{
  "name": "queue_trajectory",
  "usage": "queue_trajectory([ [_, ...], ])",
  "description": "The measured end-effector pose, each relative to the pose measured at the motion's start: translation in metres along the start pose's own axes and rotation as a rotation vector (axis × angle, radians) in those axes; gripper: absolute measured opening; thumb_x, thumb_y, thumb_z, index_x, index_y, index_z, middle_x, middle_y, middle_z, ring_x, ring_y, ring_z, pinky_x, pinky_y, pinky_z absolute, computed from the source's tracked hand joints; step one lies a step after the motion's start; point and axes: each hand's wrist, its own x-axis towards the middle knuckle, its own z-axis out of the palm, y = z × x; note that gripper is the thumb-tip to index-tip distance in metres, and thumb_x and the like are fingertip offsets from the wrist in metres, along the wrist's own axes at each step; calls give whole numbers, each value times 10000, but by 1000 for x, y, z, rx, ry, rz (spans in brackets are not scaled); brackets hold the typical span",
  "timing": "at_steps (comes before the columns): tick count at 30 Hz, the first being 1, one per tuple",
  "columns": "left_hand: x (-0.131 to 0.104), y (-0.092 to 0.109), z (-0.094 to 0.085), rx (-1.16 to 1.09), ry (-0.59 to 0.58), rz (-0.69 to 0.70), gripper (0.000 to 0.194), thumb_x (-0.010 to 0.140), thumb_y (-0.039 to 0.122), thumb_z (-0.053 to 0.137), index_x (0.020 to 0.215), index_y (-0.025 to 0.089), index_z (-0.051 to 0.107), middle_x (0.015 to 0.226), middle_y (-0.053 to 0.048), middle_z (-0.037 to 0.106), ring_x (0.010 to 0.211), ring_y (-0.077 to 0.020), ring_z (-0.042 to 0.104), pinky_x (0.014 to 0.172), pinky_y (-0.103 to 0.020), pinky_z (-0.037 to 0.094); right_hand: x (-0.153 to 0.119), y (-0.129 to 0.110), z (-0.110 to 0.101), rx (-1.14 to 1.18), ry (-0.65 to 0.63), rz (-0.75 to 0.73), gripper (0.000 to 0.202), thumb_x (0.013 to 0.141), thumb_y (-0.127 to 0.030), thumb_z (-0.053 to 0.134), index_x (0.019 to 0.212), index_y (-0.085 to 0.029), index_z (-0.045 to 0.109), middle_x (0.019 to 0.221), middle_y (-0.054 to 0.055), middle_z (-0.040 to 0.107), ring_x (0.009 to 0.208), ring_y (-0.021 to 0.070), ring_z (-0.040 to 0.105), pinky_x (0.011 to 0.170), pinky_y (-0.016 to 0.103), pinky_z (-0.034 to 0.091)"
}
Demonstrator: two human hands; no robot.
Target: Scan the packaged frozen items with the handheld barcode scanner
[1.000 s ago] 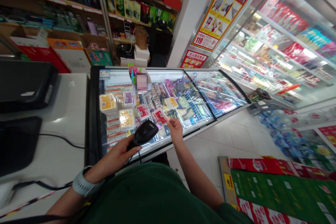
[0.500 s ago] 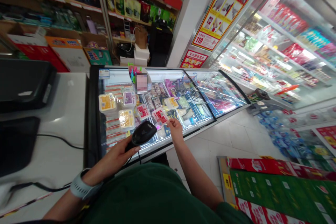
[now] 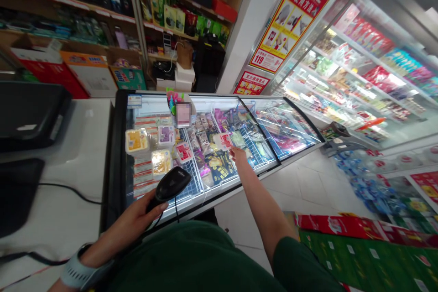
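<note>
Between eight and nine o'clock from centre lie two yellow packs (image 3: 137,141), one purple pack (image 3: 166,135) and one red pack (image 3: 184,152); a second red pack (image 3: 223,140) is central. Two signs (image 3: 294,13) hang toward one.

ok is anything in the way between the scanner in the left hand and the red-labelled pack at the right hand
Nothing visible: between scanner and pack, at the right hand's fingers, only goods under the glass show. The second red-labelled tub sits left of that line.
</note>
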Motion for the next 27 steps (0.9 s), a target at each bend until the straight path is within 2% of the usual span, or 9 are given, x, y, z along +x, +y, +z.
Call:
queue_trajectory([
  [2,-2,-3,-1,3,2,-22,568,824,481,626,1305,182,581,1244,-97,683,1202,-318,588,1052,-436,438,7,-2,3,-29,-14,25,300,938,-351,592,1158,-148,596,1130,75,628,946,186,638,807,373,552],
  [4,-3,-4,-3,7,1,-47,542,830,480,617,1280,177,594,1176,-82,714,1148,-307,620,1006,-408,482,12,-3,7,-42,-20,43,337,944,-354,585,1219,-160,568,1210,87,593,1018,208,619,861,414,543],
  [7,-5,-5,-5,3,10,-71,517,829,489,613,1241,177,613,1117,-67,735,1100,-303,643,936,-377,528,16,-4,10,-38,-7,62,341,942,-352,586,1226,-164,566,1222,89,589,1033,213,615,870,420,538],
  [11,-6,-4,-7,-13,25,-80,521,830,513,604,1230,177,610,1198,-74,707,1099,-295,646,935,-359,528,15,-3,11,-20,24,70,333,945,-354,581,1217,-162,569,1203,87,597,1012,206,621,855,408,545],
  [16,-12,-4,-9,-28,32,-99,490,816,546,606,1145,186,648,1120,-70,739,1063,-297,668,952,-372,518,-6,20,20,-26,1,83,338,947,-362,577,1217,-159,566,1191,86,601,998,203,625,845,403,547],
  [19,-16,-4,-11,-34,55,-104,511,813,557,602,1152,177,651,1152,-85,727,1094,-302,656,982,-392,501,-28,41,41,-51,-98,92,337,948,-368,575,1209,-155,571,1180,85,606,995,203,627,848,406,545],
  [22,-21,-6,-13,-44,75,-107,528,810,557,608,1183,187,651,1179,-84,720,1121,-305,645,997,-405,492,-49,56,73,-85,-227,93,338,943,-359,584,1214,-158,570,1197,86,600,1011,208,622,857,412,543],
  [27,-29,-11,-19,-45,106,-125,572,800,571,617,1227,191,641,1179,-86,721,1121,-310,649,986,-412,502,-66,58,122,-118,-356,70,340,941,-357,588,1216,-158,571,1207,85,596,1024,215,619,865,418,540],
])
